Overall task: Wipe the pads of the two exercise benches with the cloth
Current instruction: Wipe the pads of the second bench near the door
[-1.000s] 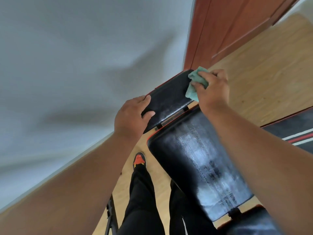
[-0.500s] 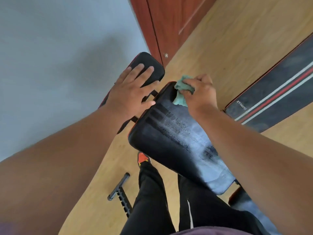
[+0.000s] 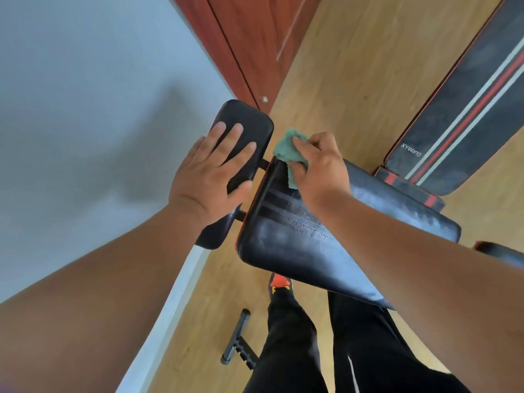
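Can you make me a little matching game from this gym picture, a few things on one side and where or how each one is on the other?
Things:
1. left hand
2. right hand
3. striped bench pad
4. shoe

States:
A. on the wooden floor, under the large pad's edge
B. lies flat on the small black pad
C. off to the right, untouched
D. grips the green cloth

Pairs: 1-B, 2-D, 3-C, 4-A
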